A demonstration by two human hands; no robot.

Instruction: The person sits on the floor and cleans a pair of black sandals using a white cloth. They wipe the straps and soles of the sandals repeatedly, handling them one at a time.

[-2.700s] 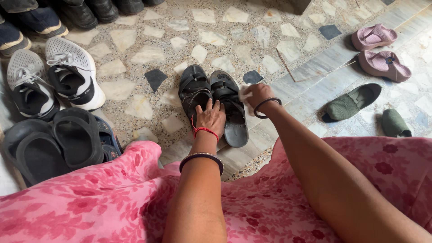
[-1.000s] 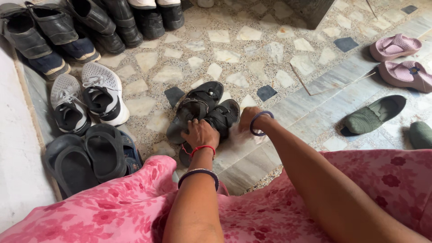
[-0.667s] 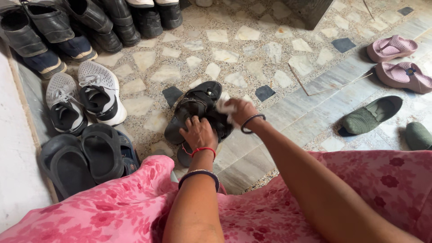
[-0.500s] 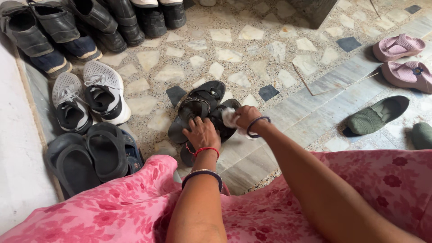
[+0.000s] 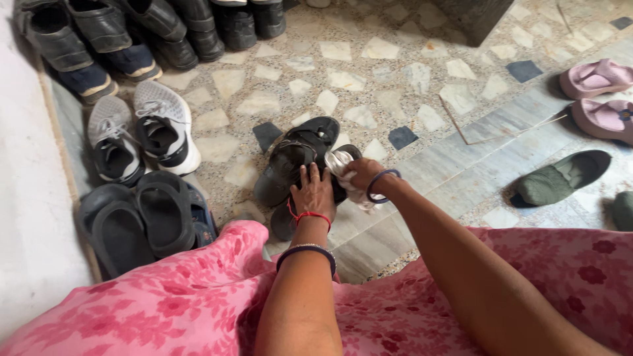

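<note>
Two black sandals (image 5: 293, 155) lie close together on the stone floor in front of me. My left hand (image 5: 312, 194) presses down on the nearer sandal, fingers spread over its strap. My right hand (image 5: 359, 175) is closed around a crumpled white cloth (image 5: 343, 165) and holds it against the sandal beside the left hand. Both arms reach out over my pink flowered garment (image 5: 198, 303).
Grey-and-white sneakers (image 5: 142, 135) and black slides (image 5: 142, 221) sit at the left by a white wall. Dark shoes (image 5: 132, 36) line the far edge. Pink sandals (image 5: 600, 95) and a green shoe (image 5: 560, 178) lie at the right.
The sandals have been shifted from lying side by side to angled together. My right hand has come from the sandals' right side onto them, the white cloth now showing in it. The view has tilted.
</note>
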